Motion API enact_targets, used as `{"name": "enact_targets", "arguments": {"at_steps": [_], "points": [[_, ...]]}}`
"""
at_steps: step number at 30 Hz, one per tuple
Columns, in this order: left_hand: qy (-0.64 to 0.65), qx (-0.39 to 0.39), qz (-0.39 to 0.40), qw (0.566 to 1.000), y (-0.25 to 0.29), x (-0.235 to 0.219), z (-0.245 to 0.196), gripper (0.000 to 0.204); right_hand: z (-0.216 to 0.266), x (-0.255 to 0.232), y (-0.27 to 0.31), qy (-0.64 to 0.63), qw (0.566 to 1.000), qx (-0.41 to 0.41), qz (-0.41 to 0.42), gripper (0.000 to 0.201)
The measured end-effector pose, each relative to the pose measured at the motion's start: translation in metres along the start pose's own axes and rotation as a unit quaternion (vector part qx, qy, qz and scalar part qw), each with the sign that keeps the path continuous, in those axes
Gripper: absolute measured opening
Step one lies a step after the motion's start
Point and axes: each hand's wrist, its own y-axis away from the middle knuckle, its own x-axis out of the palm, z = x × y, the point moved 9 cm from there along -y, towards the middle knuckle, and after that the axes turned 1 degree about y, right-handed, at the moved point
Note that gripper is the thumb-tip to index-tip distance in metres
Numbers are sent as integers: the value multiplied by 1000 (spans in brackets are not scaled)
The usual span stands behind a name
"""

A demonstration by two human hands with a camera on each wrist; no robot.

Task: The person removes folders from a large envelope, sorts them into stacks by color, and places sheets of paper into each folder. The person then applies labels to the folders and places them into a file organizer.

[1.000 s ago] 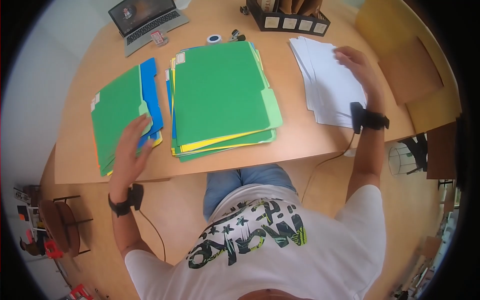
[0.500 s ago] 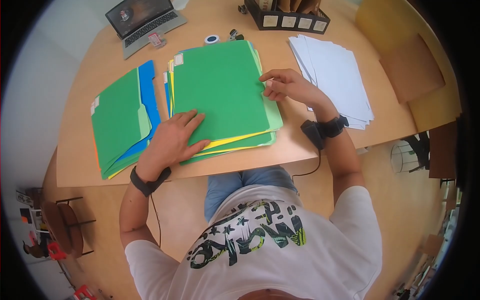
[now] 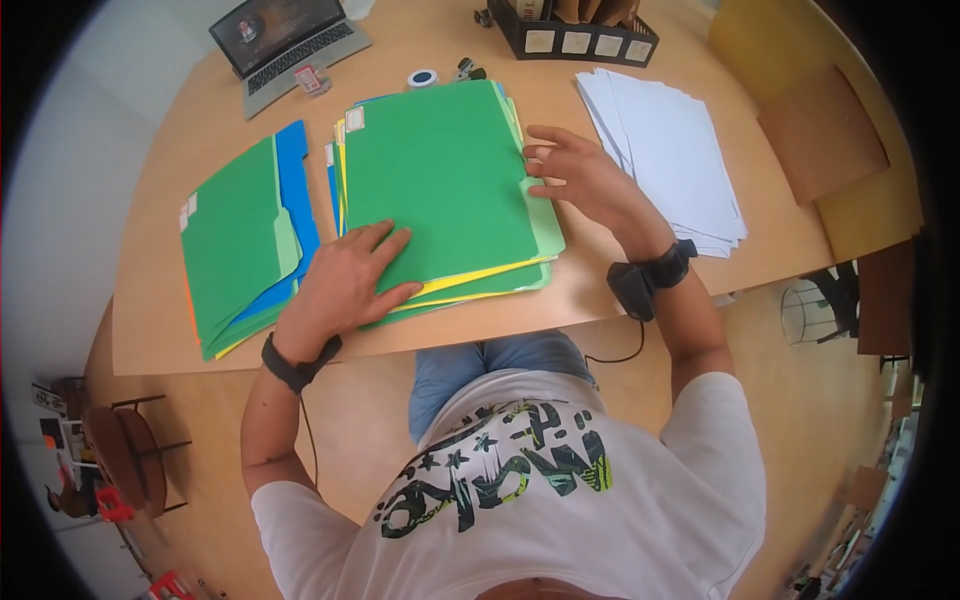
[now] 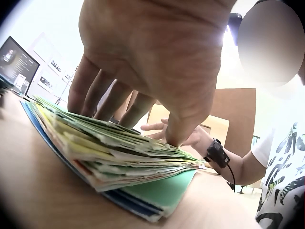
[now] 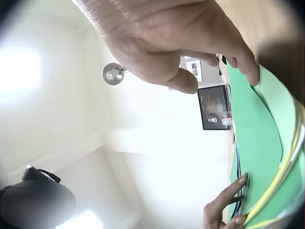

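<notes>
A thick stack of folders, a green folder (image 3: 440, 160) on top, lies at the middle of the desk, with yellow and blue edges showing beneath. My left hand (image 3: 342, 280) rests on its lower left corner, fingers outstretched over the cover and thumb at the front edge. In the left wrist view those fingertips press down on the layered stack (image 4: 119, 152). My right hand (image 3: 590, 185) is at the right edge, just above the light green tab (image 3: 545, 220), fingers apart. The right wrist view has a fingertip (image 5: 253, 76) touching the folder's edge and the thumb held away.
Left of the stack lies a second pile of green and blue folders (image 3: 235, 235). White papers (image 3: 670, 150) lie to the right. Along the back are a laptop (image 3: 290, 50), a roll of tape (image 3: 422, 78) and a black organizer (image 3: 580, 40). A yellow partition (image 3: 800, 100) borders the right side.
My left hand came from the left folder pile onto the middle stack. My right hand left the white papers for the stack's right edge, where its fingers have since spread.
</notes>
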Motion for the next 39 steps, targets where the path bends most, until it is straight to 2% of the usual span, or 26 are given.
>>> {"name": "enact_targets", "arguments": {"at_steps": [2, 5, 8, 11, 13, 17, 20, 23, 26, 29, 31, 32, 35, 37, 39], "points": [[6, 0, -3, 1000, -1, -1, -1, 62, -1, 0, 1, -51, 998, -3, -29, 51], [11, 5, -19, 1000, -2, -7, -4, 65, 0, 7, -6, -92, 995, 5, 27, 46], [18, -6, -39, 999, -3, -14, -8, 66, -2, 38, -13, -150, 980, 38, 128, 44], [46, -15, -63, 997, -2, -16, -6, 58, 1, 54, -10, -85, 988, 29, 122, 51], [59, -12, -70, 996, 1, -12, -2, 50, 5, 46, -16, 56, 993, -31, 97, 50], [108, -53, -113, 986, 9, -12, 12, 36, 10, 28, -25, 305, 946, -107, -14, 51], [134, -91, -132, 978, 13, -13, 18, 32, 4, 19, -23, 109, 992, -26, -64, 55], [146, -102, -135, 975, 17, -11, 22, 32, 1, 27, -19, -15, 998, 43, -35, 60], [150, -89, -146, 974, 20, -11, 22, 31, -11, 29, -27, -33, 997, 63, -20, 63], [136, -48, -179, 973, 19, -18, 12, 32, -17, 35, -27, -1, 996, 68, -54, 59], [116, -18, -192, 974, 18, -21, 4, 34, -11, 38, -27, 136, 990, 6, -23, 55], [93, -31, -183, 978, 18, -18, 4, 35, -9, 39, -27, 203, 979, -25, -7, 53], [27, -64, -160, 985, 20, -10, 7, 41, -7, 37, -30, 265, 961, -73, 16, 41], [-9, -74, -151, 986, 24, -5, 14, 44, -8, 22, -31, 265, 961, -79, 15, 41], [-15, -100, -181, 978, 31, -16, 28, 47, 2, 3, -26, 275, 956, -104, -17, 41]]}}
